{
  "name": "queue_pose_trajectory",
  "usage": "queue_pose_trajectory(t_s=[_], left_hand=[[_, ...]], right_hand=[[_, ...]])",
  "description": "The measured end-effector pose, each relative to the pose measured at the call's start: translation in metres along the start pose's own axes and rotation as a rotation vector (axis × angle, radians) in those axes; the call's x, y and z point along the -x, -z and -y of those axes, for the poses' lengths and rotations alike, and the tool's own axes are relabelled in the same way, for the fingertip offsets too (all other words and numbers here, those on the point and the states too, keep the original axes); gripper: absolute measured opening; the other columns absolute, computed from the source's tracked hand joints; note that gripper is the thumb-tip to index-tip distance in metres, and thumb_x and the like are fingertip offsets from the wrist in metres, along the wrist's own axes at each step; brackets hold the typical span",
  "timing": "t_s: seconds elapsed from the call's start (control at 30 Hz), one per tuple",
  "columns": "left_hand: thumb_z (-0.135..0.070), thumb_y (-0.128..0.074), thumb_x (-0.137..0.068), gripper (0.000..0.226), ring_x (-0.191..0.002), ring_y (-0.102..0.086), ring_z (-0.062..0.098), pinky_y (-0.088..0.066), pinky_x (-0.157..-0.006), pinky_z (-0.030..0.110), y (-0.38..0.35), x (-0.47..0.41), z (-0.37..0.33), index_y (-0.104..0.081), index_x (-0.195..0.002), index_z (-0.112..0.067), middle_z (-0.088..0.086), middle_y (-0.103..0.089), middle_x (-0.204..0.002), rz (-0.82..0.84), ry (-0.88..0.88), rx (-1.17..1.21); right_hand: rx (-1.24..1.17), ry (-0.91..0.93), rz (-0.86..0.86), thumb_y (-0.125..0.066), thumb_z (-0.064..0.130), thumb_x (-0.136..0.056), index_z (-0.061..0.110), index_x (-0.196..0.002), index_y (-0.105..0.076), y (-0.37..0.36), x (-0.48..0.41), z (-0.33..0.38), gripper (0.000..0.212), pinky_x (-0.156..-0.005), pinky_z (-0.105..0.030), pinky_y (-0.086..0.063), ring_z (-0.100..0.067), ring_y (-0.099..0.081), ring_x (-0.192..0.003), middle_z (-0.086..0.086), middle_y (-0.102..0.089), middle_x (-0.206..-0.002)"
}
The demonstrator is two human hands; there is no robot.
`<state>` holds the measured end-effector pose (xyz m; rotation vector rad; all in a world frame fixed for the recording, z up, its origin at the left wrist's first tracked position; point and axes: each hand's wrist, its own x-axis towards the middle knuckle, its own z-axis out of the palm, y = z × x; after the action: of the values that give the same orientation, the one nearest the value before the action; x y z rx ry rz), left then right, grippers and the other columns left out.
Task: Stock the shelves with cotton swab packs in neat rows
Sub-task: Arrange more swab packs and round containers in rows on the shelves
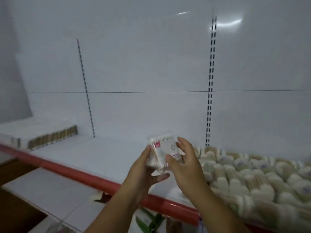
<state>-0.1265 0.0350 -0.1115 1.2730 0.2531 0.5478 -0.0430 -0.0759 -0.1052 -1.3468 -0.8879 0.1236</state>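
White metal backing [151, 64] fills most of what we see, crossed by one thin seam and split by a left upright [85, 91] and a right upright [211, 81], both slotted. Below it runs the white shelf [104, 153], edged along its front by a red rail [84, 176], and we place everything from that rail.

Just behind the rail's middle stretch we hold a cotton swab pack [164, 153] clear of the shelf, tilted, its white tips pointing up and away from us. Our left hand [143, 172] cups it from the left and from beneath: the thumb lies at the pack's upper left edge and the curled fingers come round under its lower end. Our right hand [186, 158] pinches it from the other side, thumb pressed on the printed front face, fingers reaching behind the right edge. A red label [157, 145] sits on the pack's top left corner; the print is too blurred to read, and we cannot tell whether this is one pack or several pressed together.

Behind the rail's right end, laid rows of swab packs [252, 179] cover the shelf, close beside our right hand. Behind the rail's far left end stands another row of packs [50, 137], well apart from both hands. On our side of the rail, lower down, lie pale floor tiles [50, 195] and some green leaves [151, 221].
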Motion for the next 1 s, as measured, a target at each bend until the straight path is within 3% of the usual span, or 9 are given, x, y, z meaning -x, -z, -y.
queue_pose_trajectory(t_s=[0.1,0.33,0.43,0.57,0.67,0.73,0.87,1.0], left_hand=[[-0.055,-0.049,-0.089,0.049,-0.114,-0.063,0.023,-0.053,-0.091,0.043,0.068,0.03,-0.009,-0.065,-0.124,-0.024,0.006,-0.066,-0.125,-0.03,0.012,-0.009],[-0.026,-0.068,-0.079,0.046,-0.086,-0.07,0.025,-0.055,-0.059,0.026,0.172,0.046,-0.033,-0.062,-0.121,-0.007,0.018,-0.07,-0.11,-0.221,-0.037,0.044],[-0.025,-0.071,-0.075,0.048,-0.087,-0.07,0.028,-0.055,-0.059,0.026,0.211,0.032,-0.036,-0.063,-0.118,-0.006,0.018,-0.071,-0.107,-0.308,-0.06,0.065],[-0.029,-0.074,-0.072,0.048,-0.09,-0.071,0.027,-0.056,-0.062,0.029,0.265,-0.002,-0.048,-0.066,-0.115,-0.009,0.016,-0.071,-0.108,-0.384,-0.101,0.09],[-0.034,-0.073,-0.072,0.041,-0.081,-0.071,0.022,-0.056,-0.061,0.03,0.31,-0.029,-0.07,-0.069,-0.107,-0.012,0.012,-0.073,-0.1,-0.443,-0.112,0.048],[-0.036,-0.076,-0.069,0.038,-0.076,-0.068,0.021,-0.055,-0.059,0.029,0.343,-0.039,-0.084,-0.072,-0.099,-0.013,0.012,-0.072,-0.096,-0.49,-0.123,0.011],[-0.04,-0.076,-0.068,0.048,-0.067,-0.065,0.017,-0.05,-0.049,0.022,0.407,-0.053,-0.097,-0.072,-0.103,-0.007,0.014,-0.072,-0.092,-0.505,-0.108,-0.048],[-0.039,-0.078,-0.064,0.047,-0.052,-0.056,0.013,-0.04,-0.038,0.02,0.463,-0.076,-0.101,-0.072,-0.096,-0.005,0.012,-0.068,-0.077,-0.393,-0.035,-0.088]], right_hand=[[0.001,-0.057,0.069,-0.063,0.018,-0.089,0.044,-0.112,-0.049,-0.07,0.01,-0.009,0.037,-0.063,-0.002,-0.044,0.017,-0.057,-0.089,0.028,-0.06,-0.106],[0.0,-0.115,0.113,-0.071,0.024,-0.084,0.033,-0.099,-0.059,-0.175,0.001,-0.024,0.022,-0.053,-0.005,-0.045,0.007,-0.062,-0.08,0.021,-0.065,-0.095],[-0.031,-0.149,0.14,-0.07,0.018,-0.084,0.029,-0.096,-0.056,-0.214,-0.021,-0.037,0.022,-0.055,-0.008,-0.047,0.004,-0.065,-0.076,0.011,-0.067,-0.095],[-0.113,-0.217,0.231,-0.069,0.008,-0.083,0.031,-0.107,-0.053,-0.267,-0.076,-0.048,0.036,-0.064,-0.02,-0.054,-0.006,-0.068,-0.078,0.005,-0.069,-0.093],[-0.158,-0.218,0.265,-0.068,0.008,-0.082,0.019,-0.099,-0.067,-0.305,-0.131,-0.054,0.02,-0.074,-0.031,-0.056,-0.014,-0.07,-0.081,0.004,-0.073,-0.086],[-0.179,-0.22,0.24,-0.07,0.01,-0.082,0.018,-0.094,-0.067,-0.328,-0.167,-0.06,0.014,-0.076,-0.033,-0.056,-0.018,-0.069,-0.083,-0.002,-0.072,-0.089],[-0.067,-0.228,0.191,-0.075,0.016,-0.079,0.017,-0.09,-0.062,-0.376,-0.215,-0.095,0.017,-0.067,-0.029,-0.052,-0.016,-0.067,-0.08,-0.002,-0.069,-0.09],[0.216,-0.111,0.151,-0.08,0.03,-0.073,0.021,-0.072,-0.055,-0.424,-0.24,-0.141,0.027,-0.059,-0.028,-0.046,-0.012,-0.061,-0.065,0.006,-0.063,-0.07]])
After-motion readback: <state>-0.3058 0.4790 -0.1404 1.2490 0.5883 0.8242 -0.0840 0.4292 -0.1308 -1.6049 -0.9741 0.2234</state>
